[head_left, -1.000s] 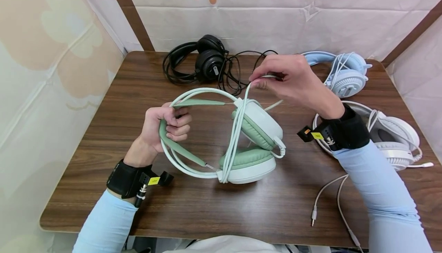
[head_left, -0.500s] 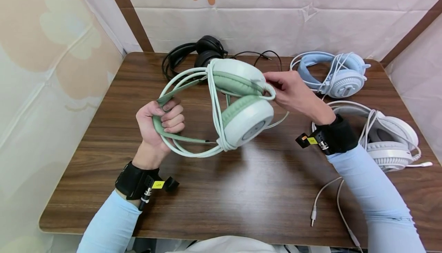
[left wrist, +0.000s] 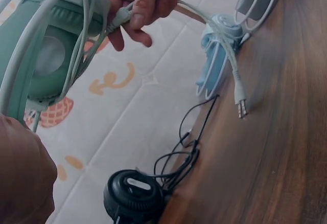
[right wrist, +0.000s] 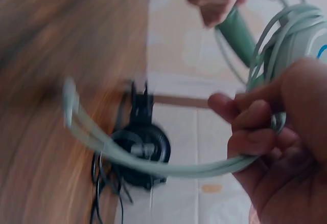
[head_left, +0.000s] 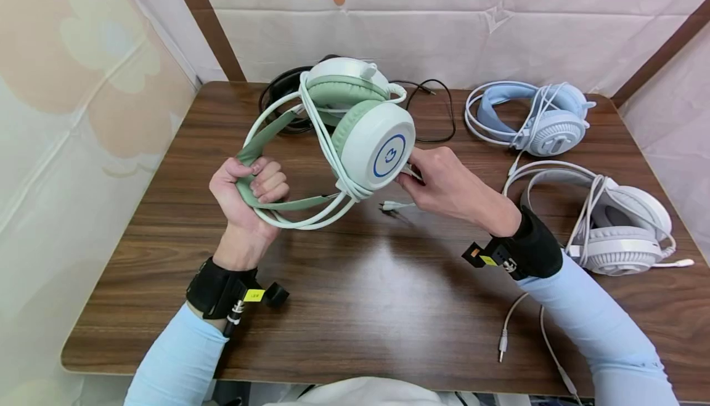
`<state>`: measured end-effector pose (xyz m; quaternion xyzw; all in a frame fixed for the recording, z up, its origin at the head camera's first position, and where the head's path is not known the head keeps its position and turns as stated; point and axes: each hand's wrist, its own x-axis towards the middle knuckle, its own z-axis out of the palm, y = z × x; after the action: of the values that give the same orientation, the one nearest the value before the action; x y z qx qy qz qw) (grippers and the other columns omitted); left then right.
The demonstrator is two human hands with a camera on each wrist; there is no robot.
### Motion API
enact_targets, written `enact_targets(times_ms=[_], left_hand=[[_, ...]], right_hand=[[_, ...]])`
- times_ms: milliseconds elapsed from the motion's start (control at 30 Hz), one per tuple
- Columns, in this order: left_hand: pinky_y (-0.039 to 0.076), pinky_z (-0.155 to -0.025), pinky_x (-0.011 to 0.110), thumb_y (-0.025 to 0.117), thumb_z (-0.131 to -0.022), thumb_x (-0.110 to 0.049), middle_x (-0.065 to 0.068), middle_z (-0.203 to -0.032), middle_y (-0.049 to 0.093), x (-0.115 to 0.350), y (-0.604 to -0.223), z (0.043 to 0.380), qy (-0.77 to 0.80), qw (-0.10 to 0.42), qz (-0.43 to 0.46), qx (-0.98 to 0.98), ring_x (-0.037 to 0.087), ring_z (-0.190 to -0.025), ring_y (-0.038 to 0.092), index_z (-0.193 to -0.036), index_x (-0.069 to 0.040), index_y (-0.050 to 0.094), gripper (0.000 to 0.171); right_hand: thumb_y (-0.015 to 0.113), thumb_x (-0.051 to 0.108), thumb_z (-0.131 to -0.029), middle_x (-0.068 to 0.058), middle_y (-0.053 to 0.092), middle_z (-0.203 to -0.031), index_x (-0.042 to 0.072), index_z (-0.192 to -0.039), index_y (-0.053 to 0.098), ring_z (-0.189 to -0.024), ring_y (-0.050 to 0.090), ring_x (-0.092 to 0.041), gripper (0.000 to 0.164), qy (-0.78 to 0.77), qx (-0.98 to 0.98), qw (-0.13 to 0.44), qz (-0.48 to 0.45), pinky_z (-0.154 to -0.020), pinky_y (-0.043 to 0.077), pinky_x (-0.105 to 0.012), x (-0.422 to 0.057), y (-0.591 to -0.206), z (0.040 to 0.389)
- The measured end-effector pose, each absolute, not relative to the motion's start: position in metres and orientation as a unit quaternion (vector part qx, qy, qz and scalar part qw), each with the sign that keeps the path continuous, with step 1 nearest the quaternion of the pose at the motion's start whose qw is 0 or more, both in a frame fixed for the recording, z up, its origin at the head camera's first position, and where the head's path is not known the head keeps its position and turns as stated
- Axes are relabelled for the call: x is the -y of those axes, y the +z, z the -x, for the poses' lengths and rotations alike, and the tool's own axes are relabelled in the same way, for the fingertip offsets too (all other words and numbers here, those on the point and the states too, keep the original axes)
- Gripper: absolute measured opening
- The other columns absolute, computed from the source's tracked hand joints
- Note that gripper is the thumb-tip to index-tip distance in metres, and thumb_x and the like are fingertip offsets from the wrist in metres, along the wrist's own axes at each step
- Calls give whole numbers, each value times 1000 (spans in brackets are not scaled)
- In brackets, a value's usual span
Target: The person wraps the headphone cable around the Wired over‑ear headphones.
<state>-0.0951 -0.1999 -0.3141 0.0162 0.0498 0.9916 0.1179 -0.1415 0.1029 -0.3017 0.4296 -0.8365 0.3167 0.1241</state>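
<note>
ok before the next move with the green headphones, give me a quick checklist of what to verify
1. Left hand gripping the headband of the green headphones: ok.
2. Cable loops wrapped around the green headphones: ok.
3. Fingers of the right hand holding the cable: ok.
4. Plug end tucked away: not ok, it is loose.
5. Plug end clear of the table: cannot tell.
6. White headphones apart from the green ones: ok.
</note>
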Motion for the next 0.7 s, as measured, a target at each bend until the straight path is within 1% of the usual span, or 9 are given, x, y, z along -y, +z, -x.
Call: enact_targets(times_ms=[67, 167, 233, 300, 367, 433, 533, 600, 700], left_hand=[[20, -43, 17, 43, -71, -3, -6, -59, 20, 200, -312, 95, 993, 112, -18, -44, 9, -44, 20, -68, -10, 32, 13], [24, -42, 19, 42, -71, -4, -5, -58, 21, 204, -308, 97, 995, 92, -16, -44, 9, -43, 21, -66, -12, 29, 16], [26, -40, 20, 42, -70, -5, -5, -56, 22, 209, -306, 100, 996, 72, -9, -47, 9, -42, 22, -65, -12, 27, 17], [27, -39, 21, 42, -69, -4, -4, -55, 23, 215, -305, 102, 997, 47, 1, -55, 9, -42, 23, -63, -13, 25, 20], [27, -38, 21, 43, -68, -4, -5, -53, 23, 221, -305, 103, 998, 26, 15, -63, 9, -42, 22, -61, -15, 24, 22], [26, -37, 20, 44, -66, -3, -5, -53, 22, 225, -305, 103, 996, 8, 27, -81, 9, -41, 20, -60, -16, 21, 27], [26, -37, 19, 45, -65, -1, -6, -52, 19, 228, -305, 103, 993, -2, 38, -115, 8, -41, 18, -60, -18, 19, 32], [26, -37, 18, 47, -65, -1, -6, -53, 18, 227, -305, 104, 988, -5, 41, -147, 8, -41, 18, -60, -19, 18, 35], [23, -39, 17, 51, -63, -1, -7, -54, 17, 226, -303, 104, 980, -4, 46, -195, 8, -41, 18, -60, -19, 19, 37]], right_hand=[[71, 6, -91, -1, 58, -67, 5, -97, 65, -58, 47, -10, 9, 324, 843, 119, -412, -55, 36, -26, -100, -298, 136], [70, 5, -92, 2, 71, -74, 7, -94, 68, -61, 55, -5, 3, 349, 838, 96, -409, -55, 40, -23, -97, -294, 127], [69, 5, -94, 2, 74, -78, 7, -92, 69, -63, 58, -3, 3, 360, 828, 81, -422, -55, 43, -21, -96, -292, 121], [67, 4, -96, 2, 73, -76, 6, -91, 69, -64, 59, -2, 6, 363, 819, 71, -439, -55, 45, -21, -94, -290, 115], [66, 6, -97, 4, 65, -72, 6, -91, 66, -62, 53, -2, 6, 347, 817, 74, -454, -55, 44, -22, -92, -288, 110], [66, 7, -98, 3, 58, -70, 6, -92, 64, -61, 50, -4, 5, 309, 820, 96, -472, -55, 45, -24, -92, -286, 106], [68, 10, -96, 3, 57, -72, 7, -95, 63, -58, 50, -8, 6, 230, 823, 147, -498, -52, 47, -28, -91, -283, 99], [69, 13, -95, 3, 59, -71, 7, -95, 64, -56, 54, -10, 7, 179, 818, 186, -515, -48, 47, -31, -90, -280, 95], [67, 14, -95, 2, 55, -68, 8, -89, 61, -54, 55, -15, 11, 116, 807, 219, -536, -42, 42, -31, -87, -274, 87]])
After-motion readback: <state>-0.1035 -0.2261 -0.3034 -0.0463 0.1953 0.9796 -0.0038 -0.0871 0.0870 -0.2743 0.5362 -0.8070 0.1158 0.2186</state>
